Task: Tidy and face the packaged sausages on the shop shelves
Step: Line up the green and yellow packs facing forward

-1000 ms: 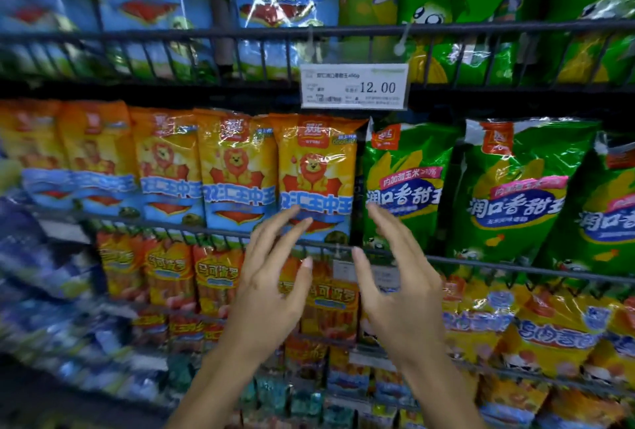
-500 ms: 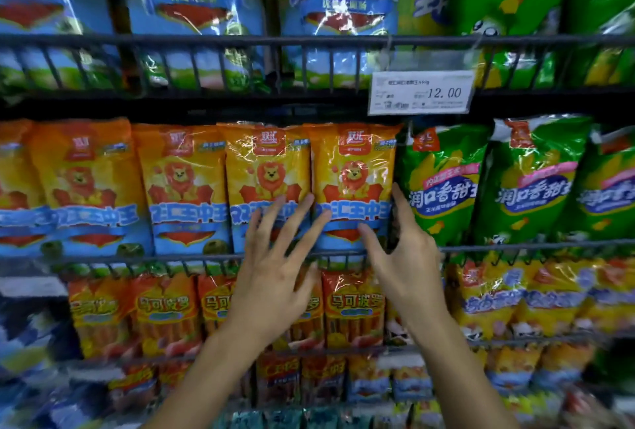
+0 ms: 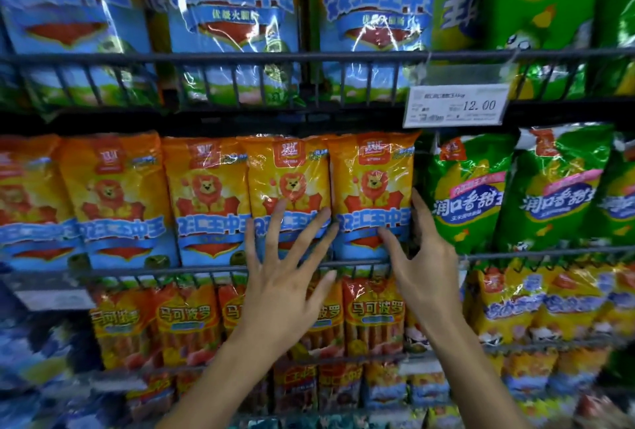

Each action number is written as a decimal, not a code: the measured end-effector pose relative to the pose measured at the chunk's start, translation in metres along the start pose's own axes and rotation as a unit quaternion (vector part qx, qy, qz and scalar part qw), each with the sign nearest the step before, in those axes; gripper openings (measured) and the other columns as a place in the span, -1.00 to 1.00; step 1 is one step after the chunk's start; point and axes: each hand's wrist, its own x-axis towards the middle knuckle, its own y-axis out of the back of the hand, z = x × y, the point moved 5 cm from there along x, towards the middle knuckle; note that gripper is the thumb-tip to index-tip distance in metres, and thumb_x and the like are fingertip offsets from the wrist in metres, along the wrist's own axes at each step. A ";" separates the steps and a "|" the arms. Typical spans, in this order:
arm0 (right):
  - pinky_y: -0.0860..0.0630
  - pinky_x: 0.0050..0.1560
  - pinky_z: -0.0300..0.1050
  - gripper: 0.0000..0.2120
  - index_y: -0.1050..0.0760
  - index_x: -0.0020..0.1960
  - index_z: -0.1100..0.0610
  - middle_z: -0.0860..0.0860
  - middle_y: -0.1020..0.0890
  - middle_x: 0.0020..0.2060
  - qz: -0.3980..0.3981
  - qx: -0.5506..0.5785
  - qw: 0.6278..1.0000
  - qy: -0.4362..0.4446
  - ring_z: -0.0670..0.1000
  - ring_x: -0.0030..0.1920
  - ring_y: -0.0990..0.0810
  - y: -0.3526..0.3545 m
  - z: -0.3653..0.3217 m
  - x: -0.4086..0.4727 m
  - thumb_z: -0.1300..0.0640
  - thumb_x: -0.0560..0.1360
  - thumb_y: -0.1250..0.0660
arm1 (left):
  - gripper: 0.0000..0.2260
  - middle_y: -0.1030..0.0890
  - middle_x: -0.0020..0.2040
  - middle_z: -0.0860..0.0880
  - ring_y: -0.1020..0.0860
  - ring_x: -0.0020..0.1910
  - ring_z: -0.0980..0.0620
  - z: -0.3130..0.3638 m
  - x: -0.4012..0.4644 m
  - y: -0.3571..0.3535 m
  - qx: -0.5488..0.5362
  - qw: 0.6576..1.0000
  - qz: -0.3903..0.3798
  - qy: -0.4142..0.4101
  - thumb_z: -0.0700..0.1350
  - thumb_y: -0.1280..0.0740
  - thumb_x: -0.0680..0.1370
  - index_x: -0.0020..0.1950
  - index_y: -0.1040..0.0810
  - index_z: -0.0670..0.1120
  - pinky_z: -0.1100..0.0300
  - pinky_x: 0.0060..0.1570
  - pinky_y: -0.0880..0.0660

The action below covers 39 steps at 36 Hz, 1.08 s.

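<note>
Shop shelving, wire-fronted, packed with sausage packs on several tiers; blurry at the edges.

Nearest: left hand [image 3: 285, 277] raised, fingers spread and straight, tips laid flat on the second orange lion pack from the right [image 3: 288, 195]. Grip is open, holding nothing, just pressing or touching. Right hand [image 3: 421, 257] fingers loosely curved at the right edge of the end orange lion pack [image 3: 372, 195], thumb on its front lower part; looks like a light pinch of that edge, though contact behind the pack is hidden.

Both packs stand upright on the middle shelf behind the wire rail [image 3: 206, 269], in a row of the same orange packs, touching side by side.

Just right: green corn-sausage packs [image 3: 470, 195], leaning a bit. Above: price tag [image 3: 455, 105] clipped to the upper rail, blue packs [image 3: 233, 16] on the top tier.

Risks, judged:
- slick film, so the pack could slip out of a light edge pinch and tip forward over the low rail.
- pushing the end pack sideways could shove the green neighbour further askew.
- uneven push by the left hand may twist the face off square.
- knuckles could snag the rail.
</note>
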 end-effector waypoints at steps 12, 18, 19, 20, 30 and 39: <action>-0.65 -0.24 0.06 -0.24 -0.06 0.65 0.06 0.06 -0.64 0.27 -0.015 -0.045 0.998 0.045 0.11 -0.09 -0.71 0.000 -0.001 0.001 -0.27 0.58 -0.17 | -0.44 0.07 0.69 0.09 0.19 0.66 -0.19 0.004 0.006 0.014 -0.055 0.998 0.022 0.024 0.25 -0.07 0.69 0.67 -0.11 0.14 -0.33 0.55 0.24; -0.66 -0.16 0.15 -0.33 -0.04 0.66 0.03 0.03 -0.54 0.40 -0.001 -0.035 0.998 0.060 0.10 0.06 -0.69 0.004 -0.004 0.002 -0.17 0.65 -0.16 | -0.39 0.04 0.68 0.18 0.19 0.67 -0.13 0.030 0.010 0.005 -0.111 0.993 0.037 0.021 0.24 -0.09 0.69 0.68 -0.07 0.04 -0.30 0.55 0.23; -0.66 -0.14 0.15 -0.34 -0.04 0.66 0.02 0.02 -0.54 0.40 0.007 -0.029 0.998 0.059 0.09 0.07 -0.68 0.005 -0.005 0.002 -0.15 0.66 -0.16 | -0.39 0.03 0.68 0.18 0.19 0.67 -0.13 0.031 0.011 0.004 -0.116 0.992 0.043 0.023 0.24 -0.10 0.69 0.68 -0.07 0.04 -0.28 0.55 0.26; -0.66 -0.14 0.15 -0.36 -0.04 0.67 0.00 0.01 -0.54 0.40 0.014 -0.028 0.998 0.059 0.08 0.06 -0.68 0.006 -0.006 0.003 -0.14 0.67 -0.16 | -0.39 0.02 0.68 0.18 0.19 0.67 -0.13 0.031 0.011 0.004 -0.121 0.991 0.047 0.025 0.24 -0.10 0.69 0.68 -0.07 0.04 -0.28 0.55 0.27; -0.62 -0.22 0.16 -0.38 0.04 0.67 -0.04 0.05 -0.53 0.40 0.005 -0.084 0.993 0.085 0.19 0.03 -0.67 0.004 0.002 0.007 -0.15 0.69 -0.08 | -0.51 -0.07 0.68 0.14 0.06 0.68 -0.07 0.062 0.020 -0.005 -0.128 0.988 0.046 -0.070 0.08 -0.20 0.70 0.64 -0.24 0.08 -0.29 0.58 0.09; -0.64 0.05 0.02 -0.33 0.00 0.68 0.03 0.04 -0.32 0.57 0.038 -0.047 0.993 0.098 -0.04 0.40 -0.46 0.001 0.000 -0.003 0.00 0.68 -0.26 | -0.42 0.00 0.69 0.10 0.06 0.68 -0.06 0.038 0.014 -0.003 -0.067 0.996 0.033 -0.042 0.12 -0.18 0.69 0.68 -0.10 0.07 -0.29 0.59 0.07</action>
